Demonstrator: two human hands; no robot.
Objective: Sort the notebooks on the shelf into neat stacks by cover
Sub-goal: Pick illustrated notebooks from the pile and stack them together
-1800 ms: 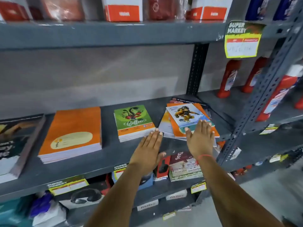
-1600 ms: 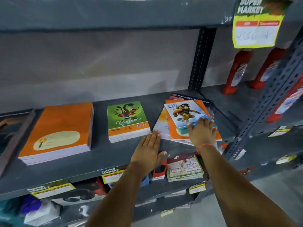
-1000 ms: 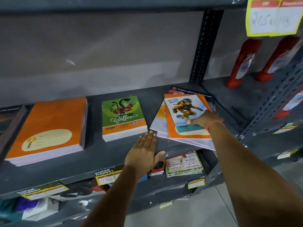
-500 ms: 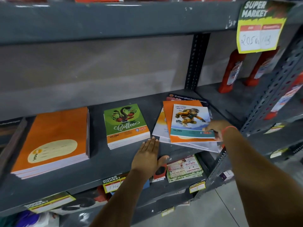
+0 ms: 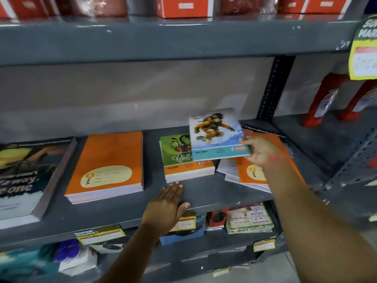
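My right hand (image 5: pixel 259 151) grips the lower right corner of a light-blue notebook with a monkey on its cover (image 5: pixel 216 135). The notebook hangs in the air, partly above the green "Coffee" notebook stack (image 5: pixel 179 162). My left hand (image 5: pixel 165 207) lies flat with fingers apart on the grey shelf (image 5: pixel 204 193), just in front of the green stack. A neat orange stack (image 5: pixel 108 164) sits to the left. On the right lies a messy pile topped by an orange notebook (image 5: pixel 251 170), with white and dark covers sticking out below it.
A thick dark book with white lettering (image 5: pixel 24 176) lies at the far left. Red bottles (image 5: pixel 322 103) stand past the slotted upright (image 5: pixel 271 90) on the right. Red and white boxes line the shelf above. Small goods and price tags fill the lower shelf.
My right hand has taken the monkey notebook off the messy pile, lifted it and carried it left over the green stack. The orange notebook beneath is now uncovered. My left hand stays flat on the shelf.
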